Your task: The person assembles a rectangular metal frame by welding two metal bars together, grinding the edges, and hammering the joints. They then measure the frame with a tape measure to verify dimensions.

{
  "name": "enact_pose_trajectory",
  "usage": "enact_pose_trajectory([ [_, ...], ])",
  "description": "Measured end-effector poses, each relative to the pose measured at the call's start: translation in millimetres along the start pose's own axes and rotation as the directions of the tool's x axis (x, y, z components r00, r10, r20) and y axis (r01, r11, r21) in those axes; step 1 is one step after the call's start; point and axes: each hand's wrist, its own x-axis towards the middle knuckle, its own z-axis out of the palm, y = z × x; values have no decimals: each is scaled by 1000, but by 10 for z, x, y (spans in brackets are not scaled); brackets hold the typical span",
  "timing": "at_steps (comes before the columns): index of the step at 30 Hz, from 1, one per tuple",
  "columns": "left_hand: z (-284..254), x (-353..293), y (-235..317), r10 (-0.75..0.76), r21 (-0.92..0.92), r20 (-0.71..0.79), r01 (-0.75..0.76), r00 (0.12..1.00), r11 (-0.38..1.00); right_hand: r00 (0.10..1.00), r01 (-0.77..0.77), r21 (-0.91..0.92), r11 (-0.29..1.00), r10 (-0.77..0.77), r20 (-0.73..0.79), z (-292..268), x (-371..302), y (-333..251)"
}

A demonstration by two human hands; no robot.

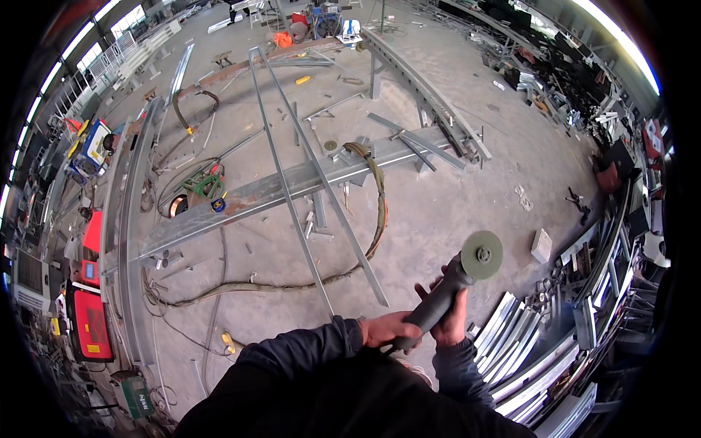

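Observation:
Both my hands hold a dark angle grinder, its head tilted up and to the right. A flat green disc is mounted on it, with the centre nut facing me. My left hand is wrapped round the rear end of the body. Closer to the head, my right hand cradles the body from the right, and its fingertips show on the far side. The disc touches nothing. Left of the grinder, two long thin steel bars lie across a wide steel beam.
A thick sheathed cable curves over the beam and along the floor. Stacked metal profiles lie at the lower right, near a pale block. Red machine cases stand at the left. A long rail stands on legs farther off.

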Motion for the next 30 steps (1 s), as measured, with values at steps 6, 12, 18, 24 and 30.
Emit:
enact_pose_trajectory([
  [6, -115, -250, -30, -127, -208, -91, 105, 988, 972, 992, -85, 89, 992, 92, -86, 22, 64, 277],
  [12, 92, -790, 137, 444, 838, -453, 199, 773, 508, 968, 57, -48, 997, -67, -242, 180, -186, 803],
  [18, -177, -1460, 197, 364, 833, -414, 186, 834, 521, 977, -16, 72, 997, 31, -210, 462, -503, 1387],
  [24, -429, -1611, -258, 175, 829, -444, 329, 879, 453, 889, -15, 97, 995, 58, -454, 426, -791, 1883],
  [30, -319, -1325, -312, -2, 842, -400, 368, 917, 396, 769, 64, 34, 997, -28, -639, 55, -1029, 1977],
])
